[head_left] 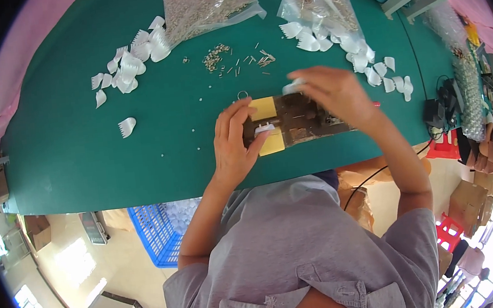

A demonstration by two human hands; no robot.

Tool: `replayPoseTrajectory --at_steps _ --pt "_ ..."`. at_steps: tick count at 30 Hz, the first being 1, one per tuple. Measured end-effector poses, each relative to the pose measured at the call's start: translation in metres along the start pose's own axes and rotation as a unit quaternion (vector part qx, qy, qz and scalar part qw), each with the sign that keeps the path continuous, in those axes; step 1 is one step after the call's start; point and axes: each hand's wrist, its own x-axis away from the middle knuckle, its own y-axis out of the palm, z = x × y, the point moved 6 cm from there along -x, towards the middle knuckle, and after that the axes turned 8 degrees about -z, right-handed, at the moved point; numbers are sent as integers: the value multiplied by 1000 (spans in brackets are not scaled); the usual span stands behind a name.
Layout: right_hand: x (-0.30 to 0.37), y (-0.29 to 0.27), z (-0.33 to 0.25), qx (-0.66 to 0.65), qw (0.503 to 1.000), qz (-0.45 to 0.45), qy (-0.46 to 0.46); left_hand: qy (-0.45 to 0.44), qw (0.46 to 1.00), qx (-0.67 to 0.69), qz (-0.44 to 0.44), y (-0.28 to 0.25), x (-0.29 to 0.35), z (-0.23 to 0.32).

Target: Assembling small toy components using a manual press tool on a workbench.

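A dark, flat fixture (315,130) with yellow pads (271,142) lies on the green table in front of me. My left hand (233,140) is closed around its left end, fingers on the far side. The thumb touches a small white plastic piece (264,128) set between the pads. Above the fixture's far edge, my right hand (335,93) pinches a white plastic piece (293,86); motion blurs it slightly, and its exact shape is hard to make out. A metal ring (242,94) lies just beyond my left fingertips.
White comb-toothed pieces lie in heaps at left (129,67) and right (362,57). Small metal parts (213,57) and pins (265,58) are scattered between them. Two clear bags (212,9) of small parts lie at the back. A blue basket (153,237) stands below the table edge.
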Motion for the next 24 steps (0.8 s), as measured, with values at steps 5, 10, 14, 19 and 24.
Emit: replayPoseTrajectory --at_steps 5,10,14,19,24 --pt "-15 59 -38 29 993 -103 -47 -36 999 26 -10 -1 1 -10" --pt "-4 65 -28 -95 989 -102 47 -41 998 35 -30 0 3 -17" --pt "-7 61 -25 -154 982 -76 79 -63 995 62 -35 4 7 -19" --pt "-8 60 -24 -171 970 -129 111 -39 997 39 -46 0 2 -17" --pt "-15 50 -10 -245 943 -122 189 -59 996 49 -46 -1 3 -17"
